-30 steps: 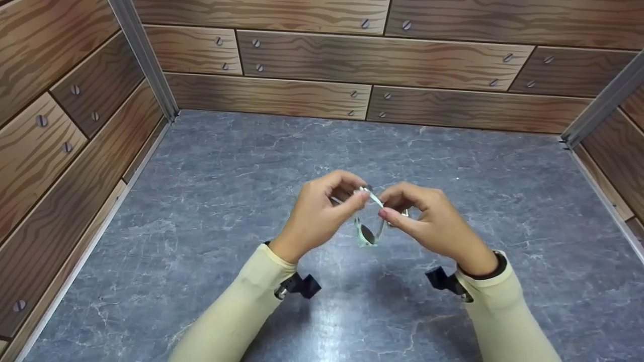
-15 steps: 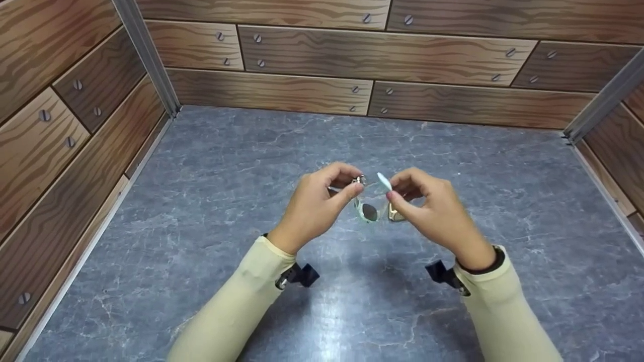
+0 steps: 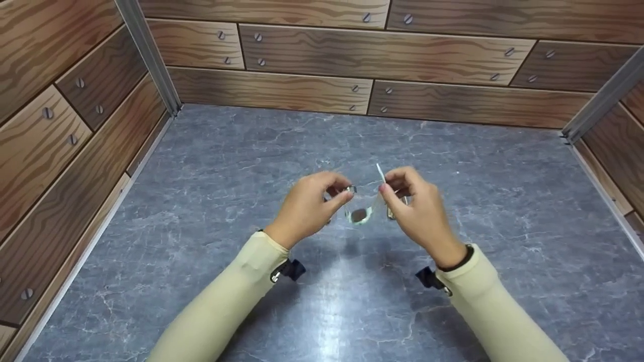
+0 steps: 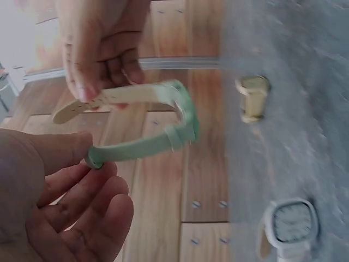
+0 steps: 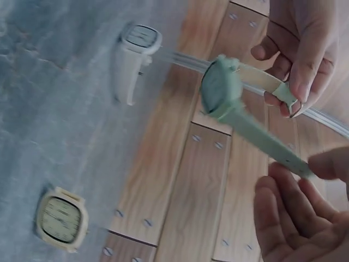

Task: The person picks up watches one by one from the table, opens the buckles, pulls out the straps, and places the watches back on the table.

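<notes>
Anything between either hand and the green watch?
Nothing visible. The left hand and right hand already pinch opposite ends of the green watch's strap. The white watch and yellowish watch lie apart on the tabletop.

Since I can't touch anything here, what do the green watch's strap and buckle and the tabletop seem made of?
Strap: probably leather or imitation leather, matte green outside with a beige underside.
Buckle: likely metal, from its thin, shiny frame.
Tabletop: possibly laminate or stone; the marbled blue-grey veining and glossy light streak fit either.
</notes>
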`<state>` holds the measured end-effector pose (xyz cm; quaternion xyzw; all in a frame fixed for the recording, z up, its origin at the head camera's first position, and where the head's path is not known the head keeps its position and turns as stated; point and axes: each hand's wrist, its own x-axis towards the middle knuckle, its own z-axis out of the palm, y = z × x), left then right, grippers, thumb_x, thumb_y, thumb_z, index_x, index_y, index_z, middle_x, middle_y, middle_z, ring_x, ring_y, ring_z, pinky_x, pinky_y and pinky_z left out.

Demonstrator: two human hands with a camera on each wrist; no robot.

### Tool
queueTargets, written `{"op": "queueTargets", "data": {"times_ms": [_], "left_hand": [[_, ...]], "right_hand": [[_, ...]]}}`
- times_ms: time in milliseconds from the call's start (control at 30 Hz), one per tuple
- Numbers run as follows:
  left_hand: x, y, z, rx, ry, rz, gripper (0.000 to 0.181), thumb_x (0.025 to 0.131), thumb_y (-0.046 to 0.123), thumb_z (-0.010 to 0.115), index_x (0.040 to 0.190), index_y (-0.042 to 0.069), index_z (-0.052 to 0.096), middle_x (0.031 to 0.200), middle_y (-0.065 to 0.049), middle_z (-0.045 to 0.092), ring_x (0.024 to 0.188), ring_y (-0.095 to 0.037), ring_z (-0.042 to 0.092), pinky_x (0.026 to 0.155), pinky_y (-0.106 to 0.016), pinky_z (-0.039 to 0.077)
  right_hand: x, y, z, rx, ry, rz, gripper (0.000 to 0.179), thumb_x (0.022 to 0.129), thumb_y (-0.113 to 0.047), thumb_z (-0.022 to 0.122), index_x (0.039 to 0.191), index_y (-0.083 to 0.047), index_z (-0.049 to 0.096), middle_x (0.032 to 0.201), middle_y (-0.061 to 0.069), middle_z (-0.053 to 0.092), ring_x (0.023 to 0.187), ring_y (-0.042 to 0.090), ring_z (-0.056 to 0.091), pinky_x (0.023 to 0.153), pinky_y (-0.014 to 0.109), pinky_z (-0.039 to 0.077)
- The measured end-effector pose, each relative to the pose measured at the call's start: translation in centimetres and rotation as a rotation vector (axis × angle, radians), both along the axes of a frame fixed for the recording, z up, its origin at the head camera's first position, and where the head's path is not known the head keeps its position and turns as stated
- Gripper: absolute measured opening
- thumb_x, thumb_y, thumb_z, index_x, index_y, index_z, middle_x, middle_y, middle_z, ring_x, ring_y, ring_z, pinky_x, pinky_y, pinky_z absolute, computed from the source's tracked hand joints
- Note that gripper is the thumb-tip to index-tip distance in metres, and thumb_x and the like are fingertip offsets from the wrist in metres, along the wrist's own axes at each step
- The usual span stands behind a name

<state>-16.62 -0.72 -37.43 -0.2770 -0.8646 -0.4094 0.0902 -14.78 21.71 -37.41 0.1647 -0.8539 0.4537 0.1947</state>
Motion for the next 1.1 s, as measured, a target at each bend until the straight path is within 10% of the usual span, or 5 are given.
{"op": "queueTargets", "data": {"times_ms": [200, 767, 1100], "left_hand": [[-1.3, 0.8, -1.7, -0.125, 0.014, 0.060, 0.015, 0.099, 0.027, 0.071, 0.106, 0.015, 0.074, 0.090, 0.006, 0.075, 0.079, -0.007, 0.068, 0.073, -0.027, 0.055], [-7.5, 2.4, -5.4, -0.304, -0.134, 0.142, 0.013, 0.099, 0.023, 0.068, 0.095, 0.014, 0.076, 0.086, 0.001, 0.075, 0.073, -0.017, 0.067, 0.068, -0.037, 0.055], [-9.4, 2.9, -6.4, -0.417, -0.055, 0.165, 0.013, 0.089, 0.027, 0.080, 0.089, 0.015, 0.084, 0.097, -0.006, 0.076, 0.103, -0.032, 0.065, 0.103, -0.047, 0.046]], "right_hand": [[-1.5, -0.7, -1.5, 0.018, -0.043, 0.003, 0.010, 0.096, -0.003, 0.070, 0.104, 0.000, 0.066, 0.086, 0.004, 0.075, 0.074, 0.016, 0.069, 0.068, 0.026, 0.057], [-7.3, -1.6, -3.7, 0.497, -0.266, -0.097, 0.010, 0.093, -0.011, 0.065, 0.089, -0.003, 0.070, 0.083, 0.012, 0.073, 0.072, 0.027, 0.065, 0.065, 0.044, 0.053], [-9.6, -2.3, -4.5, 0.735, -0.261, -0.152, 0.016, 0.092, -0.014, 0.067, 0.082, -0.004, 0.075, 0.082, 0.015, 0.073, 0.075, 0.037, 0.069, 0.067, 0.056, 0.055]]}}
